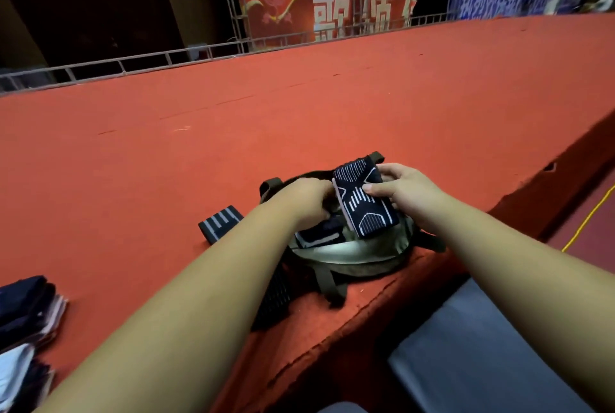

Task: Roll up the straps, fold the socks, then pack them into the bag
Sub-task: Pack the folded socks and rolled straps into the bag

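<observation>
Bag [366, 266], olive, lies open-mouthed on the red platform [299, 113], right at its near edge, with webbing hanging over the drop; dark folded items already lie inside. Pile [30, 309] of folded socks sits well to the bag's left, not yet packed. Sock [364, 203], black with white lines and folded flat, is held tilted over the bag's mouth. Strap [219, 223], rolled, lies just left of the bag. Right hand [409, 193] grips the sock, thumb on top. Left hand [306, 196] curls at the bag's far rim; whether it grips the rim or something inside cannot be told. Risks, as judged: a downward push could tip the bag off the edge; the sock could catch on the contents and unfold; the loose strap could unroll when lifted.
</observation>
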A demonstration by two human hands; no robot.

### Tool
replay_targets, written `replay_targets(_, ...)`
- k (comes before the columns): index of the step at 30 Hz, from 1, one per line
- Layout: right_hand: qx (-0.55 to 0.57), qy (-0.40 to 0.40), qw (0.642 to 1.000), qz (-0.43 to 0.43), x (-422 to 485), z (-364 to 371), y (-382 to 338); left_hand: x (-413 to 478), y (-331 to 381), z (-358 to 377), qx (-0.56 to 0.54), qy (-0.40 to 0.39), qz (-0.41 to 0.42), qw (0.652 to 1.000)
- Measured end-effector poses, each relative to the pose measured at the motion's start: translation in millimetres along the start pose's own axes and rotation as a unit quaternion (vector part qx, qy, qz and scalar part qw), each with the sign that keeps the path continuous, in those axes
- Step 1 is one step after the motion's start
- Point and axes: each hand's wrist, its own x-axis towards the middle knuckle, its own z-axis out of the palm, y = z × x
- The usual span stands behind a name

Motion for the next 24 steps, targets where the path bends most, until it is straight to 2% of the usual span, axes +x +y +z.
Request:
replay_targets(5, 0.007, -0.031, 0.999, -0.026, 20, 11, 11, 10, -16, 10, 0.074, 0.001, -0.019, 0.997)
replay_targets(10, -0.137, -0.056, 0.989, -0.03, 35, 22, 12, 11, -27, 1, 0.034, -0.013, -0.047, 0.998)
replay_targets(13, -0.275, -0.062, 0.959, -0.021, 51, 20, 13, 12, -23, 1, 0.056, 0.0, -0.045, 0.997)
replay_targets(17, -0.446, -0.084, 0.891, 0.001, 65, 19, 16, 16, -16, 2, 0.07, 0.011, -0.028, 0.997)
replay_targets(20, -0.511, -0.092, 0.854, 0.02, 72, 23, 18, 15, -14, 6, 0.087, 0.028, -0.008, 0.996)
replay_targets(24, -0.554, -0.052, 0.831, 0.028, 73, 31, 18, 10, -10, 8, 0.121, 0.028, 0.019, 0.992)
